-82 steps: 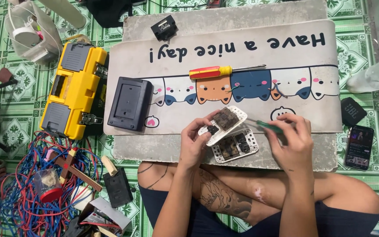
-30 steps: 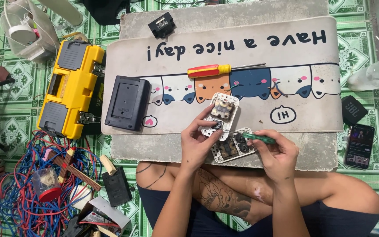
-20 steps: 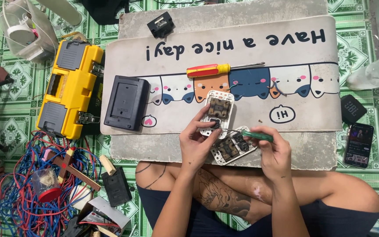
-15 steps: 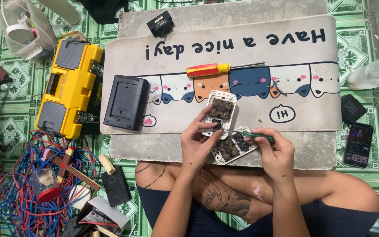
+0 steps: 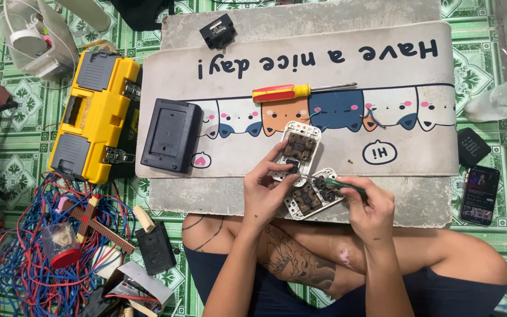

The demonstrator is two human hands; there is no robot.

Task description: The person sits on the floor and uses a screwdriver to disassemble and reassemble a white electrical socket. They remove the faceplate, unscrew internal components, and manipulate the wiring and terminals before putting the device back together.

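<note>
Person sits cross-legged at a low slab surface (image 5: 218, 202) covered by a printed mat (image 5: 382, 135). Left hand (image 5: 268, 191) pinches the lower edge of a white switch module (image 5: 298, 149), back side up, brown terminals exposed, at about 12 o'clock from that hand. Right hand (image 5: 371, 205) has its grip closed on a small green-handled screwdriver (image 5: 338, 183), thin shaft running toward 9 o'clock, tip at the lower end of the held module. A second white switch module (image 5: 311, 196) lies flat between the hands, also open-backed, touching or just beside the first. Judged progress: mid-way, both modules already out of the housing, terminal screws being worked, nothing reassembled; dark grey box cover (image 5: 171, 136) sits apart at 9 o'clock, untouched. Red-and-yellow screwdriver (image 5: 291, 92) lies unused at 12 o'clock. Mat carries dark upside-down lettering along the far edge, a cartoon cat row across the middle, a small speech bubble at 3 o'clock. Yellow toolbox (image 5: 92, 114) on the floor at 9 o'clock, blue-red wire tangle (image 5: 24, 270) at 8 o'clock, phone (image 5: 480, 195) with lit screen at 3 o'clock.
</note>
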